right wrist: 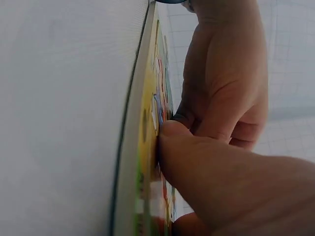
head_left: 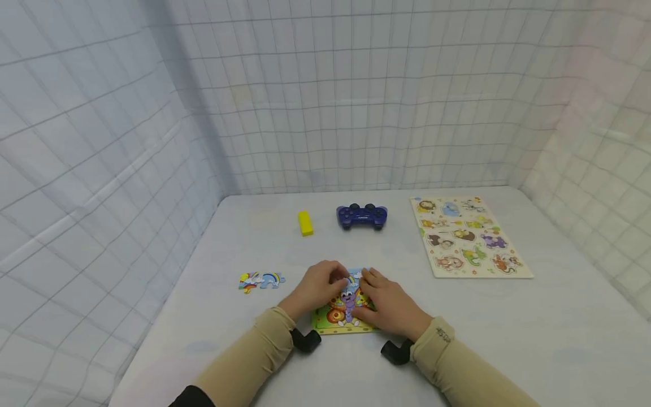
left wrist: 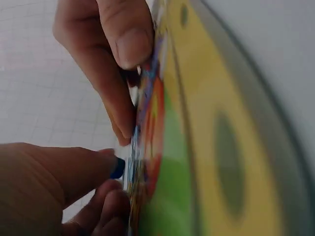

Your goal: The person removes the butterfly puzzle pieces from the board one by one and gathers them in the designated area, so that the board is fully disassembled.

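A jigsaw puzzle board (head_left: 325, 324) with a purple butterfly-like character (head_left: 348, 302) lies flat on the table in front of the person. The left hand (head_left: 319, 285) is over the board's upper left part, and in the left wrist view it pinches a small blue puzzle piece (left wrist: 118, 168) between thumb and fingers, close above the picture. Most of that piece is hidden by the fingers. On the board's right side rests the right hand (head_left: 390, 302), its fingers extended toward the far edge. Its thumb (right wrist: 177, 142) presses the picture surface.
Left of the board lie joined loose puzzle pieces (head_left: 261, 280) with a rainbow. Farther back are a yellow block (head_left: 305, 223) and a dark blue game controller (head_left: 362, 216). An animal puzzle board (head_left: 465, 240) lies at the back right. White gridded cloth (head_left: 356, 113) walls the table.
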The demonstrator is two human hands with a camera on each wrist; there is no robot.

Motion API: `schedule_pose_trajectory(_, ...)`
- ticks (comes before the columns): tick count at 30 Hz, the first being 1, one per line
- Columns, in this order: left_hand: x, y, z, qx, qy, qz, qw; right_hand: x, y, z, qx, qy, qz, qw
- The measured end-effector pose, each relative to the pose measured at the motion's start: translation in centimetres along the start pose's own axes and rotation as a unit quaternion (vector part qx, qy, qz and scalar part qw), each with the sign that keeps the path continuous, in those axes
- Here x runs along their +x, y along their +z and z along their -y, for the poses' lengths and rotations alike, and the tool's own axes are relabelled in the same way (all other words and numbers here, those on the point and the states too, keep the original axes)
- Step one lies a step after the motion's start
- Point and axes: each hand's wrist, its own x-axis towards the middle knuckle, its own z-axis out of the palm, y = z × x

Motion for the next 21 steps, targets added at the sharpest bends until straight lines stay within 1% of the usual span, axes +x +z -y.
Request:
schedule_pose_trajectory(2,0.3,0.7,0.1,0.017,0.007,0.009,0.9998,0.1,0.1,0.0,-0.001,0.0,0.0,1.0)
schedule_pose_trajectory(5,0.4,1.5,0.5,0.044,0.018,0.005,0.9989,0.1,0.0,0.1,-0.003,0.001,0.0,1.0)
schedule_pose_trajectory(8,0.3,1.6,0.6,0.048,0.023,0.007,0.9986,0.1,-0.1,0.3,-0.005,0.002,0.0,1.0)
schedule_pose_trajectory(10,0.4,1.4,0.6,0.047,0.019,0.023,0.9985,0.1,-0.1,0.4,-0.003,0.0,0.0,1.0)
schedule_pose_trajectory(14,1.1,0.6,0.3,0.03,0.002,0.075,0.9967,0.1,-0.1,0.4,0.0,-0.001,-0.006,1.0)
schedule_pose_trajectory(15,1.4,0.4,0.3,0.026,-0.004,0.085,0.996,0.1,-0.1,0.3,0.0,0.0,-0.008,1.0)
schedule_pose_trajectory(17,1.9,0.2,0.0,0.022,-0.017,0.094,0.9952,-0.1,-0.2,0.2,0.007,-0.002,-0.014,0.9999)
schedule_pose_trajectory(19,2.1,0.3,-0.2,0.022,-0.031,0.087,0.9955,-0.2,-0.2,0.1,0.011,-0.005,-0.015,0.9998)
schedule_pose_trajectory(21,2.1,0.6,-0.3,0.032,-0.045,0.064,0.9964,-0.2,-0.3,0.0,0.011,-0.007,-0.012,0.9998)
